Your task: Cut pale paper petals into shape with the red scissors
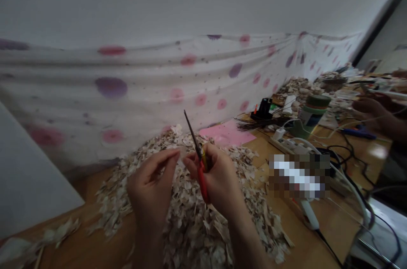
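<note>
1 pair of scissors [202,180] sits gripped in the right hand [221,180], long axis slanting up-left above pale flakes [190,218]; just beside, the left hand [149,182] pinches its fingertips together, on what, unclear.

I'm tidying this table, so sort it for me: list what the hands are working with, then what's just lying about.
In use:
- dark-bladed, red-handled scissors, in the right hand
- heap of pale, papery flakes, beneath the left hand

Apparently just lying about:
- flat pink sheet
- green cylindrical container
- thin dark sticks
</note>
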The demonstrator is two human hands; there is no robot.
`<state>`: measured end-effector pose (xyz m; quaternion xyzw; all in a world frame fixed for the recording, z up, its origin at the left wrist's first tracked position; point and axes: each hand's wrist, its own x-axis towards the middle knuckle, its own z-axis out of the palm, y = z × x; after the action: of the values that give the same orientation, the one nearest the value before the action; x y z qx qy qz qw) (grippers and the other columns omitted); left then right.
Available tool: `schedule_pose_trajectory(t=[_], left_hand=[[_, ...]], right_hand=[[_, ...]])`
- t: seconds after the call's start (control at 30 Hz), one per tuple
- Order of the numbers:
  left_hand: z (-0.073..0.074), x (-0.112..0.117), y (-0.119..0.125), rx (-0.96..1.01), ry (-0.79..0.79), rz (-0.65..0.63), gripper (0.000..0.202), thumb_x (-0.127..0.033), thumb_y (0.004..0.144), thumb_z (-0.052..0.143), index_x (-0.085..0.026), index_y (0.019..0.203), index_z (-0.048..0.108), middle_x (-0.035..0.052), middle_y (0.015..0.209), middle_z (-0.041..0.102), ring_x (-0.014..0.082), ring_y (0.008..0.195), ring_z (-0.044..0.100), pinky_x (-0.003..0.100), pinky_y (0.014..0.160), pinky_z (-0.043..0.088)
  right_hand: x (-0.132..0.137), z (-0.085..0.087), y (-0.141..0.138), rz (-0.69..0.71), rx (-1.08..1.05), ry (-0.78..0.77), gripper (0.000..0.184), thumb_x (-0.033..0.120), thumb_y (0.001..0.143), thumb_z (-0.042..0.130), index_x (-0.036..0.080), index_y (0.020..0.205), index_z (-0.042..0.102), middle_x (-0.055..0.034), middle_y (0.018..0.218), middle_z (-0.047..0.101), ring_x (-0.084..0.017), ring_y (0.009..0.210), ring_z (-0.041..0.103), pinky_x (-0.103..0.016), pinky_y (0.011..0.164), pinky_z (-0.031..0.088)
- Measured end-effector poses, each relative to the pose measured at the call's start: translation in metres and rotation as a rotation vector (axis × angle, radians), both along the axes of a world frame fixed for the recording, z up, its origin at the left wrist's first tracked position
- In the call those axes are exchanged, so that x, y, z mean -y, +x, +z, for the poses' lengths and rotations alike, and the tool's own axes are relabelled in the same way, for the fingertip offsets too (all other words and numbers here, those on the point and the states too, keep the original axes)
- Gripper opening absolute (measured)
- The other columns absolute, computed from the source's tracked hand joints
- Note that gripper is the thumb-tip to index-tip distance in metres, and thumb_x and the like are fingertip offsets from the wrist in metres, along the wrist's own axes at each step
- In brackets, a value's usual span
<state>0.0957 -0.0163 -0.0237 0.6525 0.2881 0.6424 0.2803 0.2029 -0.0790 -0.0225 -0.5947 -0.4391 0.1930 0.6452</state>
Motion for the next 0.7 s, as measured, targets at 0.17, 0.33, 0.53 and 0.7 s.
schedule_pose_trajectory(t=[0.17, 0.33, 0.53, 0.7], left_hand=[[0.004, -0.001, -0.002, 0.015, -0.191, -0.198, 0.009, -0.022, 0.078, 0.077, -0.025, 0.087, 0.078, -0.0021, 0.091, 0.079, 0.0117, 0.083, 0.074, 0.017, 0.077, 0.059], [0.009, -0.007, -0.006, 0.127, -0.38, -0.277, 0.013, -0.023, 0.073, 0.081, -0.019, 0.085, 0.077, 0.0023, 0.087, 0.079, 0.0138, 0.079, 0.075, 0.018, 0.073, 0.06], [0.011, -0.013, -0.015, 0.213, -0.403, -0.235, 0.016, -0.021, 0.072, 0.08, -0.019, 0.088, 0.077, 0.0019, 0.087, 0.079, 0.0115, 0.076, 0.073, 0.016, 0.071, 0.058], [0.014, -0.012, -0.025, 0.2, -0.352, -0.179, 0.015, -0.02, 0.076, 0.077, -0.022, 0.091, 0.078, 0.0009, 0.09, 0.079, 0.0102, 0.077, 0.071, 0.016, 0.073, 0.057]], right_hand=[[-0.004, 0.0, 0.003, 0.054, -0.066, -0.014, 0.042, 0.052, 0.075, 0.074, 0.022, 0.068, 0.045, -0.001, 0.072, 0.063, -0.012, 0.056, 0.05, -0.023, 0.051, 0.039], [-0.005, 0.0, 0.003, 0.143, -0.185, 0.066, 0.042, 0.046, 0.071, 0.083, 0.021, 0.073, 0.05, -0.0028, 0.083, 0.068, -0.011, 0.058, 0.053, -0.022, 0.052, 0.042], [-0.016, -0.021, 0.014, 0.275, -0.129, 0.33, 0.053, 0.063, 0.073, 0.079, 0.024, 0.098, 0.055, -0.0087, 0.107, 0.068, -0.015, 0.072, 0.059, -0.027, 0.06, 0.053], [-0.024, -0.036, 0.019, 0.338, 0.071, 0.29, 0.073, 0.084, 0.065, 0.067, 0.029, 0.113, 0.056, -0.0055, 0.107, 0.059, -0.025, 0.102, 0.061, -0.042, 0.091, 0.057]])
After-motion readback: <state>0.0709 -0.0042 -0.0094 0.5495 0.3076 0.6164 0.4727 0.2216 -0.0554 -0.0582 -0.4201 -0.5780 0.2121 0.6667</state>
